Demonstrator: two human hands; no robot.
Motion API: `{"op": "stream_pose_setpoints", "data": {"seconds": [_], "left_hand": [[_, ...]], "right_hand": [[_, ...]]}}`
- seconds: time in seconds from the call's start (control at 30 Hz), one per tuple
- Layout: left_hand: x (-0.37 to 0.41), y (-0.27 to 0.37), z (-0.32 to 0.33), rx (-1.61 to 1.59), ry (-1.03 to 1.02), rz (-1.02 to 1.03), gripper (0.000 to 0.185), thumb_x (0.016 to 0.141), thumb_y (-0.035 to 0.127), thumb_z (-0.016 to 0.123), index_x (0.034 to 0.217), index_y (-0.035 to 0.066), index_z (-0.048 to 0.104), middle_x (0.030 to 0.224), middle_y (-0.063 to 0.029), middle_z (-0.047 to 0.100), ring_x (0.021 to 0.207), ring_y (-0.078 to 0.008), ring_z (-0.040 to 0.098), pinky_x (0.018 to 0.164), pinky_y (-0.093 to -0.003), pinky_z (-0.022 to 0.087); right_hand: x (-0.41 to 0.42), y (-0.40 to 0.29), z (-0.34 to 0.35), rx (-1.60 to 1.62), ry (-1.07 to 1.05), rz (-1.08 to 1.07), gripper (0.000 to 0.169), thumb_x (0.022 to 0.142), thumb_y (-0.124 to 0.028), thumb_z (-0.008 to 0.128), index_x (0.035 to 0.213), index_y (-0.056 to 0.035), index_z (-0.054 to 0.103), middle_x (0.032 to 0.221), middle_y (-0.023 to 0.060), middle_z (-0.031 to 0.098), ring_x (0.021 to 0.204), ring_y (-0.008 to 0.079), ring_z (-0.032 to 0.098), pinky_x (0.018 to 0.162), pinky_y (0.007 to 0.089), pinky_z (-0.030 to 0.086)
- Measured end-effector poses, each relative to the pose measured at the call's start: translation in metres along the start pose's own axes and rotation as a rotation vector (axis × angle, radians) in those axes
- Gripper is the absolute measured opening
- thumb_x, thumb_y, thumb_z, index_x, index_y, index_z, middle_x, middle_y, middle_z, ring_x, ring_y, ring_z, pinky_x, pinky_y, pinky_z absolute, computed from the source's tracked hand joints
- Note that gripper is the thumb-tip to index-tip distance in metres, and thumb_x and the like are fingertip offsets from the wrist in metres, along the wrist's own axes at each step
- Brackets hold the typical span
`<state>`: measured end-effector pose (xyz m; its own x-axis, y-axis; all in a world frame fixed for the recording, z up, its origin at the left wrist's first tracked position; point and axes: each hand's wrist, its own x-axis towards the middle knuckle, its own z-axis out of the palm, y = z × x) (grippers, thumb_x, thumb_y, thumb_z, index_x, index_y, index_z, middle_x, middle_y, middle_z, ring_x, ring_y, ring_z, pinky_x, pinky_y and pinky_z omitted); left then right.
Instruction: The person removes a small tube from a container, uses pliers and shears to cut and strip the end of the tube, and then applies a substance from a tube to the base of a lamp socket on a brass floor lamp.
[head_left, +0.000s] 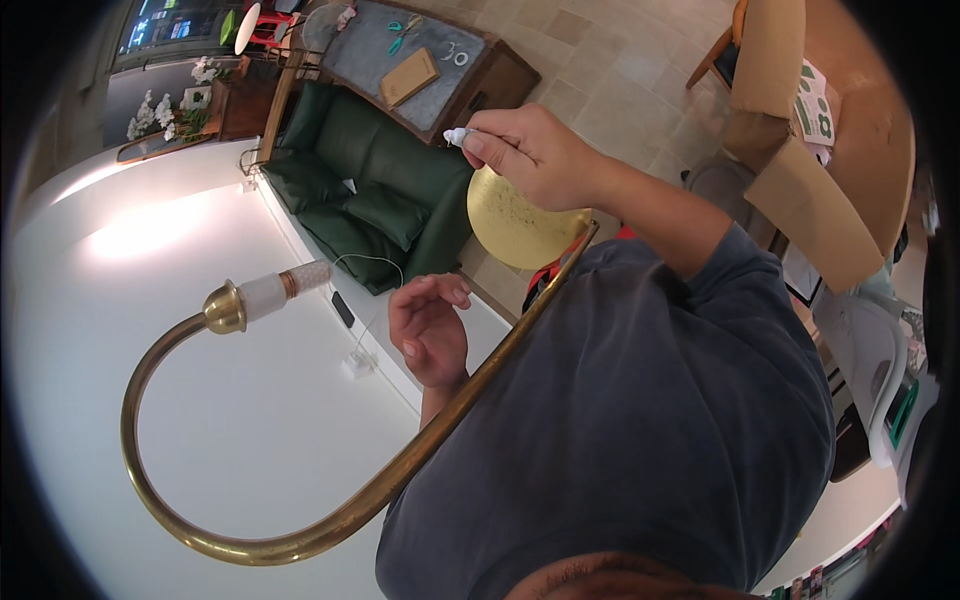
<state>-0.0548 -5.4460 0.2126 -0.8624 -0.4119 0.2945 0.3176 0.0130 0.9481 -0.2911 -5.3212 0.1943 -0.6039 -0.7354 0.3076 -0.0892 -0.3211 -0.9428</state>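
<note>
My right hand (529, 157) pinches a small crumpled white wad (456, 136) between thumb and fingers, above a round brass base (521, 225). Empty, with loosely curled fingers apart, my left hand (431, 326) is raised beside a curved brass lamp pole (397, 476). The pole slants across my shirt and bends round at the left. At its end sits a brass cup (226, 307) with a frosted cylinder (262, 295), a copper-coloured ring and a dotted clear end piece (310, 277). My left wrist is partly hidden behind the pole.
A green leather sofa (360, 195) stands beyond my left hand. Behind it, a grey-topped table (345, 56) bears scissors (395, 46), a cardboard box (409, 77) and a white ring. An open carton (817, 217) is at the right. A thin white cable runs to a wall socket (357, 364).
</note>
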Motion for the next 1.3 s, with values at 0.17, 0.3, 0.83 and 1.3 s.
{"op": "stream_pose_setpoints", "data": {"seconds": [0.17, 0.3, 0.83, 1.3], "left_hand": [[-0.005, 0.004, -0.003, 0.018, 0.03, 0.012, 0.069, 0.096, 0.057, 0.054, 0.126, -0.005, 0.052, 0.096, -0.016, 0.062, 0.088, -0.0243, 0.059, 0.085, -0.0411, 0.047], [-0.009, 0.015, -0.008, 0.06, 0.081, 0.024, 0.07, 0.096, 0.059, 0.053, 0.125, -0.005, 0.052, 0.096, -0.0153, 0.062, 0.088, -0.0241, 0.059, 0.084, -0.0398, 0.047], [-0.009, 0.064, -0.05, 0.268, 0.355, 0.312, 0.063, 0.099, 0.054, 0.041, 0.122, -0.003, 0.053, 0.09, -0.0159, 0.061, 0.081, -0.0254, 0.056, 0.081, -0.0429, 0.045], [0.037, 0.081, -0.07, 0.261, 0.208, 0.435, 0.076, 0.103, 0.061, 0.022, 0.108, -0.001, 0.065, 0.159, -0.023, 0.032, 0.15, -0.0373, 0.023, 0.123, -0.0557, 0.018]], "right_hand": [[0.014, -0.006, 0.013, 0.055, -0.054, -0.109, 0.03, 0.102, -0.014, 0.053, 0.075, -0.001, 0.054, 0.061, -0.0011, 0.042, 0.059, 0.0068, 0.037, 0.053, 0.0279, 0.033], [0.035, -0.009, 0.026, 0.135, -0.13, -0.122, 0.031, 0.1, -0.013, 0.055, 0.072, -0.0012, 0.051, 0.06, -0.002, 0.04, 0.059, 0.0061, 0.034, 0.051, 0.029, 0.03], [0.077, -0.041, 0.086, 0.366, -0.247, -0.182, 0.03, 0.091, -0.01, 0.055, 0.064, 0.0006, 0.045, 0.059, -0.0005, 0.037, 0.059, 0.0062, 0.032, 0.051, 0.0296, 0.029], [0.11, -0.049, 0.13, 0.423, -0.476, -0.172, 0.027, 0.087, -0.011, 0.055, 0.065, 0.0038, 0.049, 0.057, 0.0014, 0.038, 0.058, 0.0057, 0.035, 0.05, 0.0306, 0.032]]}}
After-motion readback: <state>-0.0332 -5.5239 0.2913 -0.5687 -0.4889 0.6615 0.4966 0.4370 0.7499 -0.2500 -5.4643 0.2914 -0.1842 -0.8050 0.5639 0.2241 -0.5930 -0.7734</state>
